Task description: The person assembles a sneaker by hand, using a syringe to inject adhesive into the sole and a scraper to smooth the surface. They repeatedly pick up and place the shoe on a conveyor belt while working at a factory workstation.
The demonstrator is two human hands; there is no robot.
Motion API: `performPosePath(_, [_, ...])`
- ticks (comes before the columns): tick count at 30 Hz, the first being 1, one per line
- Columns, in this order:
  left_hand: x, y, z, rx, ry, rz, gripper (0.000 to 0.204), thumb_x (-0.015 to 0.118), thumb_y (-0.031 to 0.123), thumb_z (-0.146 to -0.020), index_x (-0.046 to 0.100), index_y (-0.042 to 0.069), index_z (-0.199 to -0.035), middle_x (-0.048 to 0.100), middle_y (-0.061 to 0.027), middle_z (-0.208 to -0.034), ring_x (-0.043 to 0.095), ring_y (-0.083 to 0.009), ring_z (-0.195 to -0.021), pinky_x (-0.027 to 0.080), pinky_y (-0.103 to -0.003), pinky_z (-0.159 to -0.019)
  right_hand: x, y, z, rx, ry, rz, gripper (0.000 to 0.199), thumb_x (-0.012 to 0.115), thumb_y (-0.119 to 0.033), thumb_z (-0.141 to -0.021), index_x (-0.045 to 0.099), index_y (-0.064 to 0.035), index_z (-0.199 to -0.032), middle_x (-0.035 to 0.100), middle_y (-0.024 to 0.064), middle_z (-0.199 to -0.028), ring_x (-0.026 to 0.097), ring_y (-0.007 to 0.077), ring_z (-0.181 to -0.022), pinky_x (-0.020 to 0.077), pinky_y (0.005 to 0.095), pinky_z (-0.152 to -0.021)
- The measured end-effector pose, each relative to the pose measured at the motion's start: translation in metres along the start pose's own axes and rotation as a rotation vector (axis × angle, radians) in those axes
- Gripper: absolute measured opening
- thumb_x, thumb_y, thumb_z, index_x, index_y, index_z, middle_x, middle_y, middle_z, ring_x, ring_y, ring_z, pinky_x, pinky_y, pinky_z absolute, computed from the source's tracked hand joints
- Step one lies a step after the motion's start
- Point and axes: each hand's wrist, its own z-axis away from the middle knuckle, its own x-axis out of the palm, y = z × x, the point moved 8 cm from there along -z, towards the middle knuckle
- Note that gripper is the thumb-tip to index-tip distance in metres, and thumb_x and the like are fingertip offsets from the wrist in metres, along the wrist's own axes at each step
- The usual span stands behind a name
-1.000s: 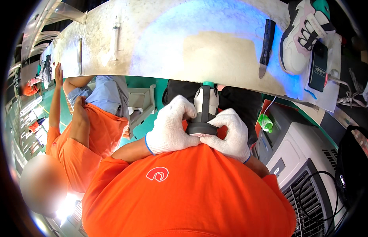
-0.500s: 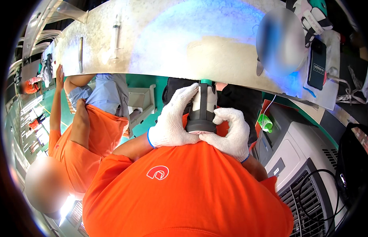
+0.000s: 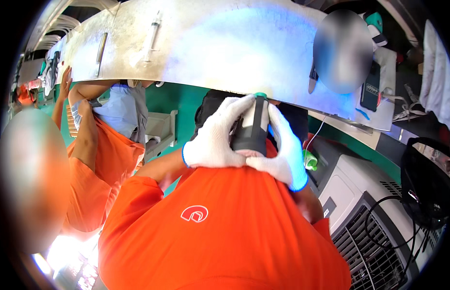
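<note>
Close against my orange shirt I hold a white and dark grey shoe (image 3: 251, 129), upright, with a dark strip down its middle and green at its far end. My left hand (image 3: 210, 135), in a white knitted glove, wraps its left side, fingers reaching toward the green end. On the other side my gloved right hand (image 3: 284, 152) curves round it, fingers along the right flank and thumb at the near end. Both thumbs meet near the pinkish near edge. The shoe's underside is hidden. Its far end lies at the edge of the pale worktable (image 3: 205, 63), under bluish light.
On the table lie a syringe (image 3: 151, 41), a slim metal tool (image 3: 101, 48), a dark phone (image 3: 370, 87) and a blade-like tool (image 3: 312, 79). At my right stand a grey-white machine (image 3: 348, 174) and a black bag (image 3: 428, 181). A co-worker in orange (image 3: 101, 164) sits left.
My right hand's fingers have straightened and moved forward along the shoe's right side. The shoe has tilted slightly rightward at its far end. The view has shifted.
</note>
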Motion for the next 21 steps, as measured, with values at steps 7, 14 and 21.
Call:
performPosePath(7, [-0.048,0.143,0.021,0.586,0.260,-0.218,0.099,0.102,0.021,-0.070,0.058,-0.004,-0.155,0.065,-0.0295,-0.144,0.069,-0.0490,-0.129,0.060,-0.050,-0.107,-0.007,-0.136,0.024,-0.304,-0.030,0.177,0.125,0.099,-0.011,-0.069,0.030,0.0060,-0.172,0.050,0.0223,-0.168,0.055,0.0328,-0.153,0.0451,0.0458,-0.126])
performPosePath(14, [-0.043,0.112,0.009,0.686,0.364,-0.302,0.116,0.107,0.026,-0.067,0.049,-0.004,-0.162,0.058,-0.0320,-0.153,0.067,-0.0520,-0.133,0.062,-0.051,-0.106,-0.010,-0.114,-0.006,-0.426,-0.140,-0.195,0.143,0.104,-0.034,-0.077,0.012,0.0075,-0.178,0.029,0.0244,-0.181,0.033,0.0358,-0.167,0.0278,0.0482,-0.136])
performPosePath(21, [-0.038,0.106,0.010,0.659,0.357,-0.262,0.110,0.103,0.031,-0.065,0.055,-0.005,-0.157,0.061,-0.0320,-0.149,0.069,-0.0512,-0.132,0.063,-0.051,-0.105,-0.003,-0.103,-0.005,-0.271,0.014,-0.341,0.142,0.100,-0.037,-0.082,0.006,0.0085,-0.178,0.030,0.0236,-0.180,0.033,0.0352,-0.167,0.0268,0.0472,-0.136])
